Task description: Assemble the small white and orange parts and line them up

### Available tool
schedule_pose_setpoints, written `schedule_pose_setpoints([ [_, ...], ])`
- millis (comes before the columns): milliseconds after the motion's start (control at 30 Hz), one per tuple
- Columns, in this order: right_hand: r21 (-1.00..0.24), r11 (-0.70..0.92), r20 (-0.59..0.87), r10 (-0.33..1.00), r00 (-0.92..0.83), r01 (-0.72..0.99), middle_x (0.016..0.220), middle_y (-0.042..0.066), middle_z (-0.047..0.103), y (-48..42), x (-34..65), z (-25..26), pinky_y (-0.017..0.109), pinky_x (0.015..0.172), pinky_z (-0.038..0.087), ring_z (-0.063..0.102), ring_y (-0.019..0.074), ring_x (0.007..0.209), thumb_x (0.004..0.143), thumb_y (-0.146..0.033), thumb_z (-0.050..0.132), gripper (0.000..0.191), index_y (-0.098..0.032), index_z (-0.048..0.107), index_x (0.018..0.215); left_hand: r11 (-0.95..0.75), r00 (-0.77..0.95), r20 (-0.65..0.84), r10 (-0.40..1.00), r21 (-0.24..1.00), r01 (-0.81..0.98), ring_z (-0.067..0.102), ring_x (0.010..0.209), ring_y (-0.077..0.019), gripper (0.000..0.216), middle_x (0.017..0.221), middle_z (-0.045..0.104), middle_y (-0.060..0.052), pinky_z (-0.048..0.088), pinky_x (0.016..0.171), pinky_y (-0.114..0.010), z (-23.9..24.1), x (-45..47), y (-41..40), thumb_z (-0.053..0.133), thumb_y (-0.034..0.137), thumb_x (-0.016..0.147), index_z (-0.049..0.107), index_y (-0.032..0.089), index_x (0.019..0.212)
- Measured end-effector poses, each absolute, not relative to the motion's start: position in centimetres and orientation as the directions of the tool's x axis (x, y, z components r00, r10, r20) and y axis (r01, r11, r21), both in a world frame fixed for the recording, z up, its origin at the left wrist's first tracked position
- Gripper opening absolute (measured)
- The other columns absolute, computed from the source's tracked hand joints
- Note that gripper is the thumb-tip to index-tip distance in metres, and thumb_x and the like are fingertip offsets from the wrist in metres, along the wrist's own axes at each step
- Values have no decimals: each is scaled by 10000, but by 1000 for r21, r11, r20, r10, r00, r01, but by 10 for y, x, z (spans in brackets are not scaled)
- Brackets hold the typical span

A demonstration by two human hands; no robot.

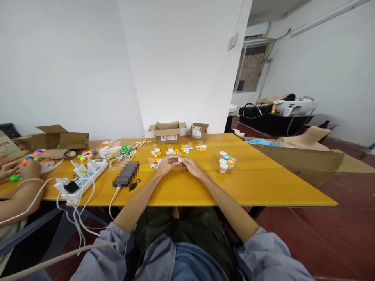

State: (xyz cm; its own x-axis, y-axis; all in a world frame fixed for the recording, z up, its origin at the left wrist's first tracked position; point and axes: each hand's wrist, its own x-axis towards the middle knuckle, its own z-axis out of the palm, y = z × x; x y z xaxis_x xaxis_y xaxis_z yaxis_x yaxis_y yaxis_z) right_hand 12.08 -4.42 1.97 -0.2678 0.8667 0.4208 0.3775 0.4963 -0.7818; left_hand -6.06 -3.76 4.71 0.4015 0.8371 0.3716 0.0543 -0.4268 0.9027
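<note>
My left hand (167,164) and my right hand (190,165) meet over the wooden table, fingers curled together. Between their fingertips is a small white piece (179,160) with a dark mark, too small to name. Just beyond and left of my hands lie groups of small white printed pieces (170,151), with orange rings (176,151) and clear cups (190,144) among them. To the right stands a cluster of small round tubs (223,168) with white, orange and blue lids.
Two cardboard boxes (169,132) stand at the table's back edge. On the left are a power strip (88,180) with trailing white cables, a blurred dark device (126,174) and a black key fob (134,184). Another person's hand (30,170) handles colourful beads at far left.
</note>
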Motion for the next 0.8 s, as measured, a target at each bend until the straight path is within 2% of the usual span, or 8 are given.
schedule_pose_setpoints([
  [333, -787, 489, 412, 870, -269, 376, 652, -1, 586, -42, 121, 18, 310, 674, 482, 564, 170, 623, 985, -545, 341, 477, -217, 577, 730, -442, 404, 383, 831, 895, 60, 737, 902, -235, 349, 905, 797, -75, 559, 936, -379, 49, -61, -41, 834, 407, 698, 786, 182, 960],
  [800, -725, 509, 424, 861, -282, 465, 630, 0, 610, -49, 121, 26, 301, 729, 475, 592, 185, 673, 992, -445, 387, 407, -221, 594, 722, -390, 425, 347, 836, 921, 15, 746, 918, -261, 349, 918, 801, -86, 577, 925, -403, 43, -61, -34, 806, 384, 711, 789, 171, 988],
])
